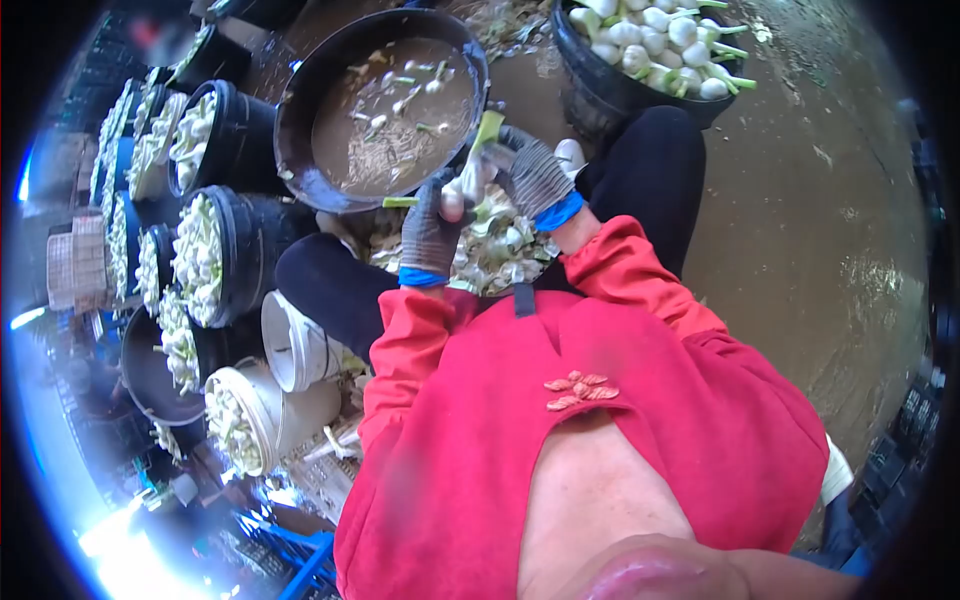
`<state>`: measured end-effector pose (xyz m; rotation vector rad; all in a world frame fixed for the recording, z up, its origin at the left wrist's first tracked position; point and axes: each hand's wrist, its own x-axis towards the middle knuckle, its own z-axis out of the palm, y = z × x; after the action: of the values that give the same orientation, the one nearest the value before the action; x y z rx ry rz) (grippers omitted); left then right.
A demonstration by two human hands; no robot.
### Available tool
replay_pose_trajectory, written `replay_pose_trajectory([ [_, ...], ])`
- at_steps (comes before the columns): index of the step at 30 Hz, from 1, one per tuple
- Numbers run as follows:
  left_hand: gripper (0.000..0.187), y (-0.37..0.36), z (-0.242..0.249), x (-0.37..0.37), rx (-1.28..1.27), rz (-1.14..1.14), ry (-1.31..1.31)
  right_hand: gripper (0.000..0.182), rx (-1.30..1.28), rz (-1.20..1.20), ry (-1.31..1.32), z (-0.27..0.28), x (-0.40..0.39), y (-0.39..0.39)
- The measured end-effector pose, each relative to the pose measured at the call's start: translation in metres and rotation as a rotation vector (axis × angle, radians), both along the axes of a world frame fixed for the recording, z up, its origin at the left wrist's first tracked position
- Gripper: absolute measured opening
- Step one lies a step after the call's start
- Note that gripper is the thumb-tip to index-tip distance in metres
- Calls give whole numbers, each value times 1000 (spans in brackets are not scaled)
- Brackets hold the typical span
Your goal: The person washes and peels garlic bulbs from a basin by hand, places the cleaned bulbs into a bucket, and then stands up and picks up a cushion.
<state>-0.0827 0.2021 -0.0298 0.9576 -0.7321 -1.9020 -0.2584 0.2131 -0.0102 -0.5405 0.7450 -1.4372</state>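
My left hand [430, 228] wears a grey striped glove with a blue cuff, its fingers closed around garlic. A pale garlic bulb [468, 188] shows at its fingertips, with a thick stalk [487, 130] pointing away from me. A cut green stem end [400, 202] pokes out on that hand's far left side. My right hand [535, 172], gloved alike, closes on the stalk just above the bulb; its fingertips are partly hidden. Below both hands, loose garlic skins and trimmings [500, 245] are heaped in my lap.
Ahead stands a wide black basin [285, 150] with several bulbs and scraps inside. At the upper right, a black tub [590, 95] is heaped with trimmed garlic. Black buckets [245, 250] and white buckets [290, 400] of garlic crowd the left. Brown floor [800, 270] extends rightward.
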Motion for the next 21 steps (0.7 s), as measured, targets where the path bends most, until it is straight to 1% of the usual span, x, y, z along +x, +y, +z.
replay_pose_trajectory([
  [1, 39, -3, -3, 6, -11, 19, -36, 18, -82, -111, 361, 7, -2, 1],
  [2, 36, -5, -4, 10, -21, 38, -72, 18, -164, -182, 369, 12, -5, 1],
  [3, 33, -8, -2, 14, 53, 69, 14, 20, -205, -238, 454, 9, -11, -2],
  [4, 31, -11, 0, 16, 128, 100, 99, 23, -244, -306, 610, -1, -20, -6],
  [5, 29, -12, 4, 17, 202, 133, 184, 25, -298, -399, 866, -17, -32, -11],
  [6, 23, -8, 18, 12, 245, 270, 164, 28, -342, -496, 1114, -19, -41, -14],
  [7, 23, -9, 13, 19, 276, 269, 285, 29, -386, -570, 1529, -20, -51, -11],
  [8, 24, -10, 6, 24, 284, 292, 353, 32, -320, -331, 1036, -23, -48, -17],
  [9, 24, -11, 0, 27, 290, 312, 421, 35, -177, -203, 540, -26, -45, -24],
  [11, 25, -10, -5, 32, 177, 258, 321, 40, -56, 203, 753, -19, -44, -21],
  [12, 26, -10, -5, 30, 122, 223, 272, 45, -138, 181, 919, -20, -21, -21],
  [13, 25, -9, -6, 27, 34, 203, 164, 44, -84, 196, 977, -18, -9, -15],
  [15, 24, -4, -7, 22, -140, 165, -55, 45, -216, 187, 821, -31, 15, -18],
  [16, 21, -7, -4, 22, -178, 32, -75, 42, -196, 135, 796, -39, 26, -18],
  [18, 18, -2, -3, 13, -540, 60, -593, 37, -161, 32, 750, -44, 40, -20],
  [19, 21, -3, -13, 17, -714, 36, -749, 35, -83, 44, 547, -46, 39, -20],
  [20, 24, -5, -22, 21, -886, 39, -908, 34, -7, 58, 343, -33, 36, -20],
  [21, 25, -6, -16, 21, -510, 155, -493, 32, 70, 74, 138, -25, 33, -20],
])
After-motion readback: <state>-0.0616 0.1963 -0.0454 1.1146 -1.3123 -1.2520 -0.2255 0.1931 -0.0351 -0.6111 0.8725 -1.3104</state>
